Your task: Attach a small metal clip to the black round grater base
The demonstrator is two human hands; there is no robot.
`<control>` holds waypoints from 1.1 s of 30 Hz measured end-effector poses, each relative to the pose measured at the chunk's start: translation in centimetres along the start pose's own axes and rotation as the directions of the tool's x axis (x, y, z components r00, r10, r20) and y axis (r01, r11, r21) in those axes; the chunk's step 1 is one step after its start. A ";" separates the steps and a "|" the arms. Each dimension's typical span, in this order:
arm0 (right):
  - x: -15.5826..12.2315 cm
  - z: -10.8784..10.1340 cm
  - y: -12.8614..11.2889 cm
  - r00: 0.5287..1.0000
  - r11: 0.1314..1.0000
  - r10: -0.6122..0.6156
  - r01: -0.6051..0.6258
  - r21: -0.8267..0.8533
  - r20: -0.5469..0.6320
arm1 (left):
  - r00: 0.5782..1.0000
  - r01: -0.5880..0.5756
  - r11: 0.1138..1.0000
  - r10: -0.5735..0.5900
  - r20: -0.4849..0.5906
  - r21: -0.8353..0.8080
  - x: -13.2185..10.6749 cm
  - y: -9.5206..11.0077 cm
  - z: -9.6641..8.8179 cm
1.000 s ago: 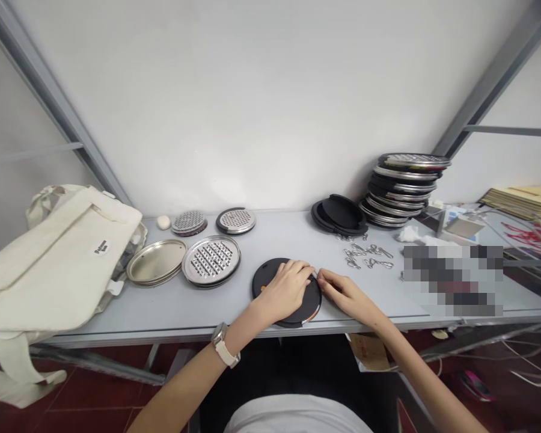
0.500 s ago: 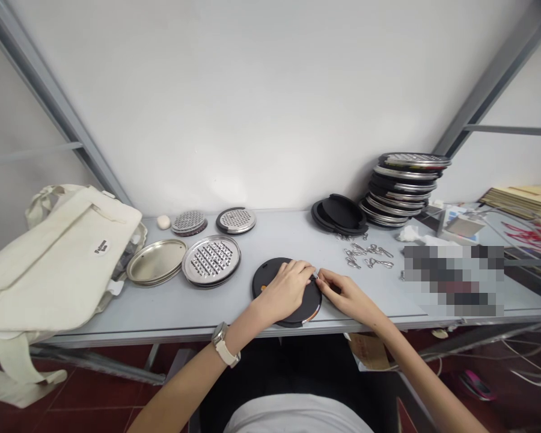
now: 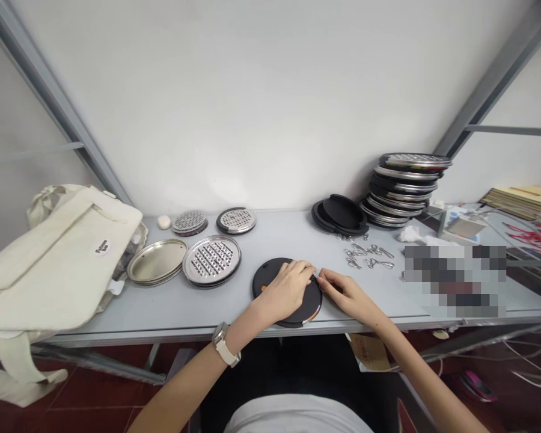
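Observation:
A black round disc (image 3: pixel 264 271) with an orange mark lies flat near the table's front edge. My left hand (image 3: pixel 291 287), with a watch at the wrist, rests over it, its fingers bent and closed at the disc's right rim. My right hand (image 3: pixel 344 293) is pinched at that same rim, around a small shiny metal piece (image 3: pixel 316 273) that is mostly hidden by the fingertips. Round metal graters (image 3: pixel 210 260) lie to the left. Several wire clips (image 3: pixel 359 249) are scattered to the right, in front of black round holders (image 3: pixel 344 211).
A tall stack of round graters (image 3: pixel 406 186) stands at the back right. Plain metal discs (image 3: pixel 158 260) lie beside a cream bag (image 3: pixel 58 258) on the left. A white egg-shaped object (image 3: pixel 164 222) sits near the wall. Boxes (image 3: pixel 465 225) and cables occupy the right.

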State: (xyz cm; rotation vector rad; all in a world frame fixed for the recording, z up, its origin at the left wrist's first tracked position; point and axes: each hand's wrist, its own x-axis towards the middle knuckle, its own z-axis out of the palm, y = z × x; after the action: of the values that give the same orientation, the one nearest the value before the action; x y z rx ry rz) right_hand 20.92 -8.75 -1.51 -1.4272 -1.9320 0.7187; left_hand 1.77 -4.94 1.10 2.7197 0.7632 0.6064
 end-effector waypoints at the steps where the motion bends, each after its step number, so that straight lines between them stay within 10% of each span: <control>1: 0.0 0.0 0.0 1.000 1.000 0.000 0.000 0.005 0.001 | 1.000 0.002 1.000 -0.002 0.001 -0.001 0.0 0.0 0.0; 33: 0.2 0.1 -0.5 0.997 0.998 -0.067 0.066 -0.023 -0.026 | 1.000 0.017 1.000 -0.017 -0.020 -0.024 -0.1 0.0 0.1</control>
State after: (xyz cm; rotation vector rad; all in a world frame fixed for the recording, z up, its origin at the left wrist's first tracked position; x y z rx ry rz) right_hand 20.50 -8.70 -1.16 -1.3716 -1.9624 0.6462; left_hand 1.79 -4.98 0.95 2.6868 0.7782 0.6360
